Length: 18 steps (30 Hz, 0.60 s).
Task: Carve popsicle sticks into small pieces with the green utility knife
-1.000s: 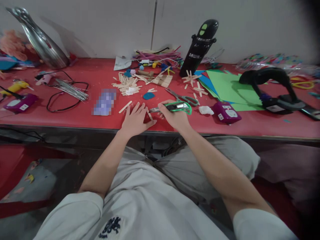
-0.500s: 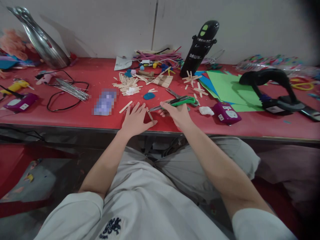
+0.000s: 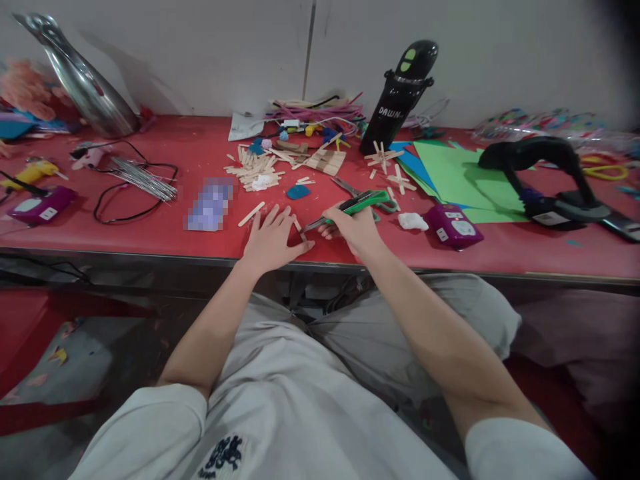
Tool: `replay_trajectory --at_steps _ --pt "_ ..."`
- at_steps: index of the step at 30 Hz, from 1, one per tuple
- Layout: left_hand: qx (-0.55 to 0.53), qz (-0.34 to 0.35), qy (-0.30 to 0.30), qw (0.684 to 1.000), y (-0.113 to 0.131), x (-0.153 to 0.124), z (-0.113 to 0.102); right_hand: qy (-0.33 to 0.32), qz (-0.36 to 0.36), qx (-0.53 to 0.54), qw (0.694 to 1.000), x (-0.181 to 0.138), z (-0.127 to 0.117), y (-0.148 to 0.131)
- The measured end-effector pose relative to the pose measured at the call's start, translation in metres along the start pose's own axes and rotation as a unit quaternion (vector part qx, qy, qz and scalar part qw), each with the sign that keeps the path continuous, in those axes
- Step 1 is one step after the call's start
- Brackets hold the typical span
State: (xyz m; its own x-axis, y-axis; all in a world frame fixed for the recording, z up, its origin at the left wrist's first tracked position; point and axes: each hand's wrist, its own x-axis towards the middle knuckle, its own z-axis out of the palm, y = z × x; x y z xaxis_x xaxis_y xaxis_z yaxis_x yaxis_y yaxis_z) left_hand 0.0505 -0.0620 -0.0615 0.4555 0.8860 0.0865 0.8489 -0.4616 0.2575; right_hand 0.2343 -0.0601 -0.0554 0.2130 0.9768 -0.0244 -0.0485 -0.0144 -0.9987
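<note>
My left hand (image 3: 273, 238) lies flat on the red table (image 3: 150, 227) near its front edge, fingers spread, pinning a short wooden craft stick (image 3: 299, 229) between thumb and forefinger. My right hand (image 3: 353, 230) is closed round a green-handled utility knife (image 3: 356, 204). The knife's metal blade end points left and down, its tip at the stick beside my left forefinger. A pair of grey scissors (image 3: 345, 186) lies just behind the knife.
A heap of craft sticks (image 3: 257, 171), a blue blob (image 3: 299, 192) and a single stick (image 3: 251, 213) lie behind my hands. Right: purple gadget (image 3: 453, 225), white lump (image 3: 413, 221), green paper (image 3: 463, 177), black bottle (image 3: 400, 95), black tool (image 3: 543, 177). Left: cables (image 3: 130, 180).
My right hand has turned the knife from lying level to tilted, with the blade end lowered onto the stick at my left hand. The left hand has stayed put.
</note>
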Motion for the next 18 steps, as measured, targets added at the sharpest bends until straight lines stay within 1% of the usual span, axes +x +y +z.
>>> replay_trajectory --at_steps 3,6,14,18 --pt "-0.003 0.002 -0.001 1.0 -0.0003 -0.0002 0.0 0.019 0.021 0.032 0.999 0.0021 0.0019 0.0012" --pt "-0.003 0.003 0.001 1.0 0.0 -0.0003 -0.0002 0.021 0.031 0.035 0.999 0.004 0.0032 0.0024" --pt "0.003 0.005 0.004 1.0 0.0008 -0.0008 -0.0007 0.0 0.03 0.011 0.999 -0.001 0.0039 -0.0009" --pt "0.0 0.005 0.004 1.0 -0.0006 -0.0005 0.0 -0.006 0.046 0.009 0.999 -0.0037 0.0038 -0.0026"
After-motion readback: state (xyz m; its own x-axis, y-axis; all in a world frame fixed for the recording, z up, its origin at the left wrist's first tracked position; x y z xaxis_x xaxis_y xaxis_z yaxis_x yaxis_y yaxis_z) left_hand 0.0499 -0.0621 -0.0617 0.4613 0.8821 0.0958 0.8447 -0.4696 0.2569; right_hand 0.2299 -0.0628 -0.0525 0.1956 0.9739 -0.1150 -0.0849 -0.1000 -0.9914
